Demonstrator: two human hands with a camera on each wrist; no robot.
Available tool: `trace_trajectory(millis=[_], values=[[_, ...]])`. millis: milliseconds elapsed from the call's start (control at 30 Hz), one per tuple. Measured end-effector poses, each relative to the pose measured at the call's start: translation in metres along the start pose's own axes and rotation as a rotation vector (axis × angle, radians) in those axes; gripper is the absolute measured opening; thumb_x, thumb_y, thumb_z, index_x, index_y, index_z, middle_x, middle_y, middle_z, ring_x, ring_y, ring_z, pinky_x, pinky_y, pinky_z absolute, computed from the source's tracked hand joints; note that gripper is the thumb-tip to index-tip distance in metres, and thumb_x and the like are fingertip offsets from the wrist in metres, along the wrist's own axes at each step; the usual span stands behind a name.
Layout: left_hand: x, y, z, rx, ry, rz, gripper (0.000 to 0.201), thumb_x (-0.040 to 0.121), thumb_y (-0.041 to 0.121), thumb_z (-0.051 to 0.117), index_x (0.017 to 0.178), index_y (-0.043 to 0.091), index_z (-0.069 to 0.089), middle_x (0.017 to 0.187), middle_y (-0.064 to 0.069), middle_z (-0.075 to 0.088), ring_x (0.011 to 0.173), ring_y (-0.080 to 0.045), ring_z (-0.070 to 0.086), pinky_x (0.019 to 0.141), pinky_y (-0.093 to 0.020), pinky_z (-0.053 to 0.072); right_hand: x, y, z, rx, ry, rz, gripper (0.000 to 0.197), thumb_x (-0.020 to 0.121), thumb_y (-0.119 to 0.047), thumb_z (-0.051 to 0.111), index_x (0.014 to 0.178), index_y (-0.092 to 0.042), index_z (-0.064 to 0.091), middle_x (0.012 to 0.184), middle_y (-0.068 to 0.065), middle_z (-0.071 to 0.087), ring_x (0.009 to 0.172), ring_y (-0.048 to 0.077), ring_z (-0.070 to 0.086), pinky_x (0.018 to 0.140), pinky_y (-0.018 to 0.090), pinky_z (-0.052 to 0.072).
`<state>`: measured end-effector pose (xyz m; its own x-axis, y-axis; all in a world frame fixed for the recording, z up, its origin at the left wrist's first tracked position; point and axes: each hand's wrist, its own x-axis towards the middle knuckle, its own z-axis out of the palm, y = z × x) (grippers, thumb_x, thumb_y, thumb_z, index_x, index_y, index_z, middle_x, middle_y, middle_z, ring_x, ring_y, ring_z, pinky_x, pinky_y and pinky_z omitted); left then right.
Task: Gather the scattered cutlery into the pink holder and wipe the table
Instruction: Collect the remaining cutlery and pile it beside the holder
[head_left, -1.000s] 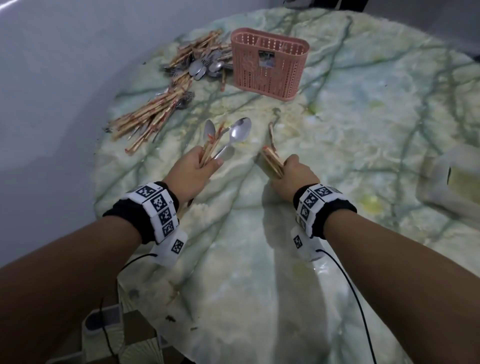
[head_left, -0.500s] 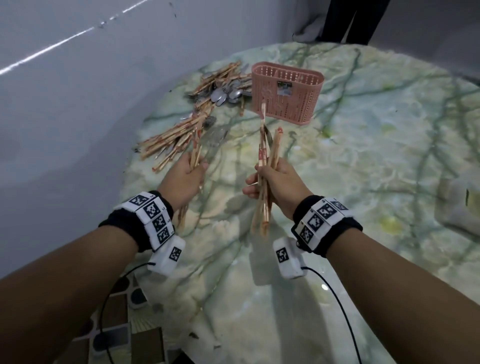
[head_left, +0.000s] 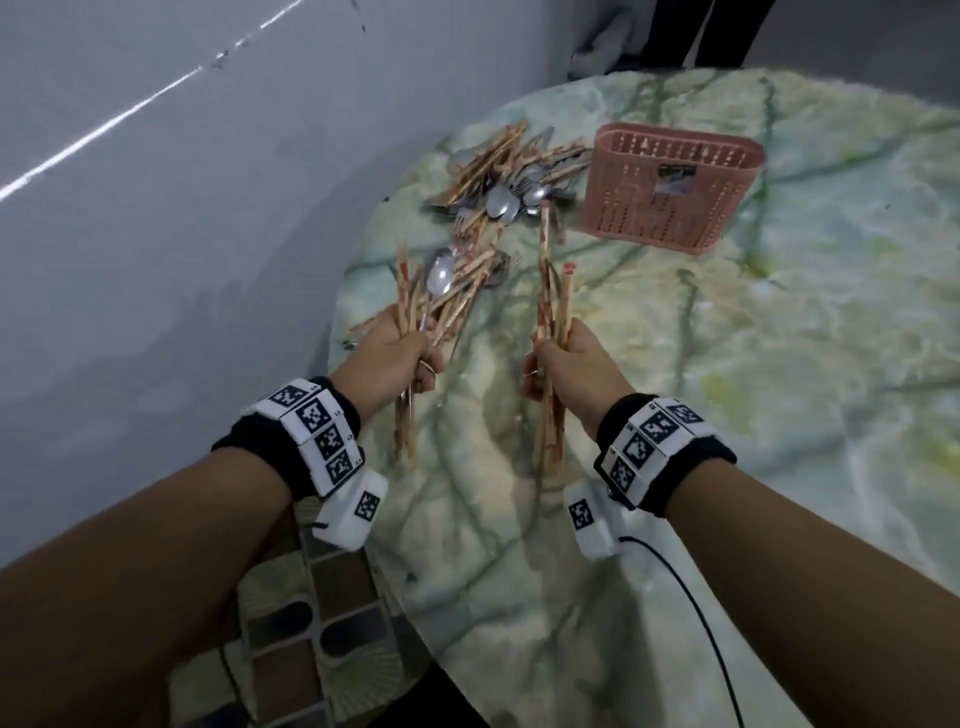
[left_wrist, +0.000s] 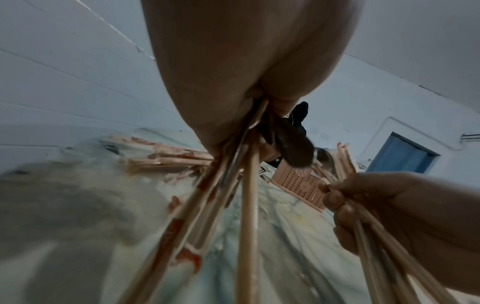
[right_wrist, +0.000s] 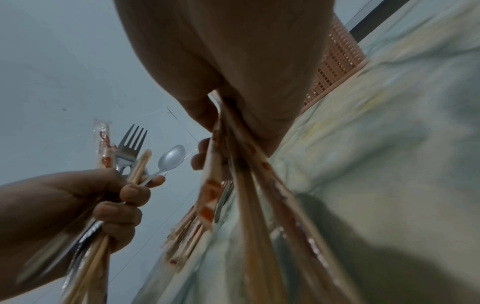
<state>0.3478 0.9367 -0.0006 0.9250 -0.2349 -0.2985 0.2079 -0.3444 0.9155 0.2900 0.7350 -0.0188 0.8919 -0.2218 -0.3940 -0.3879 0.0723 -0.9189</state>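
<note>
Left hand (head_left: 396, 358) was fisted around an upright bundle of pale wooden chopsticks in red-printed wrappers (head_left: 406, 306), together with a silver metal spoon (head_left: 439, 275) and a silver metal fork (right_wrist: 131, 144); the fork showed only in the right wrist view. Right hand (head_left: 576, 364) was likewise clamped around a second upright bundle of wrapped wooden chopsticks (head_left: 553, 306), thumb toward the left hand. Both hands were raised above the table, near each other but apart, each wrist wearing a black band with white coded marker blocks (head_left: 322, 436). Beyond the hands, a loose heap of wrapped chopsticks, spoons and forks (head_left: 498, 176) lay on the round table top of pale green-veined marble pattern (head_left: 779, 364), near its far left edge. The pink perforated plastic holder (head_left: 675, 192) stood upright just right of that heap, touching nothing held; contents could not be told. Table surface was glossy, with yellowish patches. A plain grey-white wall (head_left: 156, 182) ran along the left, with a thin bright line across it. Patterned floor tiles (head_left: 311, 623) showed below the near table edge. A blue door (left_wrist: 400, 154) showed in the left wrist view.
</note>
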Motion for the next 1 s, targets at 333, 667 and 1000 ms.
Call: trace_trajectory(millis=[333, 667, 1000], values=[[0.064, -0.003, -0.044, 0.408, -0.074, 0.087, 0.024, 0.102, 0.027, 0.047, 0.123, 0.016, 0.045, 0.095, -0.009, 0.06, 0.075, -0.021, 0.056, 0.063, -0.033, 0.043, 0.045, -0.003, 0.063, -0.123, 0.088, 0.099, 0.01, 0.104, -0.013, 0.047, 0.113, -0.01, 0.047, 0.083, 0.012, 0.066, 0.071, 0.026, 0.066, 0.077, 0.051, 0.061], [0.098, -0.003, 0.005, 0.665, -0.225, 0.292, 0.028, 0.102, 0.024, 0.049, 0.121, 0.009, 0.035, 0.087, -0.009, 0.058, 0.074, -0.028, 0.06, 0.065, -0.041, 0.051, 0.075, 0.007, 0.061, -0.266, 0.201, 0.093, 0.019, 0.094, -0.024, 0.05, 0.104, -0.009, 0.058, 0.081, 0.011, 0.069, 0.065, 0.026, 0.069, 0.064, 0.046, 0.063], [0.115, 0.003, -0.019, 0.497, -0.041, 0.216, 0.016, 0.107, 0.029, 0.04, 0.115, 0.015, 0.039, 0.079, -0.004, 0.058, 0.059, -0.022, 0.054, 0.052, -0.032, 0.041, 0.079, 0.005, 0.055, -0.174, 0.294, 0.049, 0.013, 0.103, -0.018, 0.047, 0.112, -0.009, 0.047, 0.097, 0.018, 0.062, 0.07, 0.024, 0.065, 0.061, 0.035, 0.06]])
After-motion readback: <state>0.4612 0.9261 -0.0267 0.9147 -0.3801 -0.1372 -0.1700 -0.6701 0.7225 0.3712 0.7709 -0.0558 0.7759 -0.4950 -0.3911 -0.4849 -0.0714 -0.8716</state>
